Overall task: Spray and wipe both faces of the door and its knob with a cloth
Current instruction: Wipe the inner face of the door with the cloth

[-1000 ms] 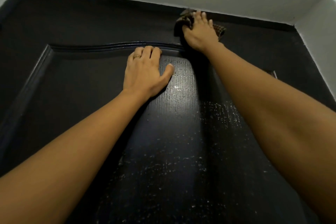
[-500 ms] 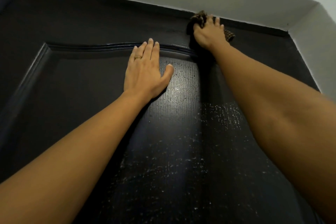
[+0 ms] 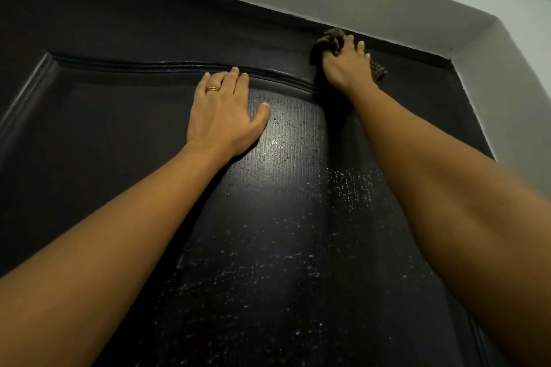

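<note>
Brown woven cloth (image 3: pixel 328 39): soft, light, bunches up. It's pinned under the right hand (image 3: pixel 347 67), fingers laid flat, pressing it to the black door (image 3: pixel 208 24) by its top edge. Left hand (image 3: pixel 222 116), lower and leftward, is flat and wide on the same face. Droplets (image 3: pixel 348 188) below: likely slick. Best hold is mid-bunch, under the palm.

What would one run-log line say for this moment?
step: wipe door face | right hand: presses cloth on door near top edge | left hand: flat on panel | surface: spray specks below hands
</note>
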